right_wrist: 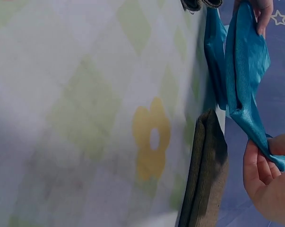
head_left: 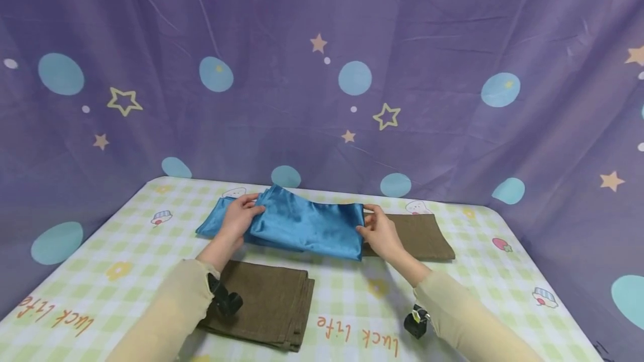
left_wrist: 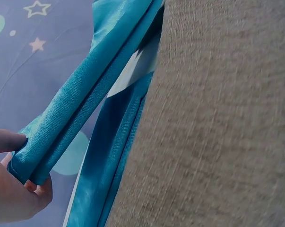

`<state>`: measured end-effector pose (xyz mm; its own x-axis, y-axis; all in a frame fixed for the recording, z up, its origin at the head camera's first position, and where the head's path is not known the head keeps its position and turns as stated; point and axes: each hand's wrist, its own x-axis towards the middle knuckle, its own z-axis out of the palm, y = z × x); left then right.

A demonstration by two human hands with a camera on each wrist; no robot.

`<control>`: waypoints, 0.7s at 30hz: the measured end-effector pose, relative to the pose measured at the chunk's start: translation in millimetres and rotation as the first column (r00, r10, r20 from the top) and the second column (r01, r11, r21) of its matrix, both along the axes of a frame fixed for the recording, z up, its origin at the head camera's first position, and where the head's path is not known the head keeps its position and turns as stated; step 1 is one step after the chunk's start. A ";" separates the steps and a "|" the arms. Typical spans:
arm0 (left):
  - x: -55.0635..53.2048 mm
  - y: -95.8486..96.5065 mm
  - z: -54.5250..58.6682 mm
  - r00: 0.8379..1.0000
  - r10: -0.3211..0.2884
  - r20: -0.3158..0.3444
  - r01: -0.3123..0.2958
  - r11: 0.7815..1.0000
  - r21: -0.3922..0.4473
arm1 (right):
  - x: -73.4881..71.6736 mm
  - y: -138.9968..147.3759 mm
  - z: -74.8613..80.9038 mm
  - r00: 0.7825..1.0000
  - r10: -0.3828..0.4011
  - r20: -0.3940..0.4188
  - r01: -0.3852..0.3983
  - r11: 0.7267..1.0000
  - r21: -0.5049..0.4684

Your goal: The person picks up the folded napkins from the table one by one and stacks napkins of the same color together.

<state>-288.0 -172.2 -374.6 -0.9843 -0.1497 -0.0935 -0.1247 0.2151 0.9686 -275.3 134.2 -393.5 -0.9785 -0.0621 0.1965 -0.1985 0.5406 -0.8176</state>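
A folded shiny blue cloth is stretched between both hands, lifted off the table. My left hand pinches its left end between thumb and fingers; the left wrist view shows this grip on the layered blue edge. At the other end, my right hand pinches a corner, which the right wrist view shows between thumb and fingers. A second piece of blue fabric lies on the table behind the left hand; whether it joins the lifted cloth, I cannot tell.
A folded brown cloth lies at the front, under the left forearm. Another folded brown cloth lies at the back right, partly behind the right hand. Beneath them is a green-checked tablecloth; a purple patterned curtain hangs behind the table.
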 end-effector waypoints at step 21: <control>-11.0 -31.1 0.7 0.993 0.097 -0.062 -0.095 0.995 0.042 | -21.4 -41.1 -11.9 1.000 0.020 0.021 -0.020 1.000 -0.009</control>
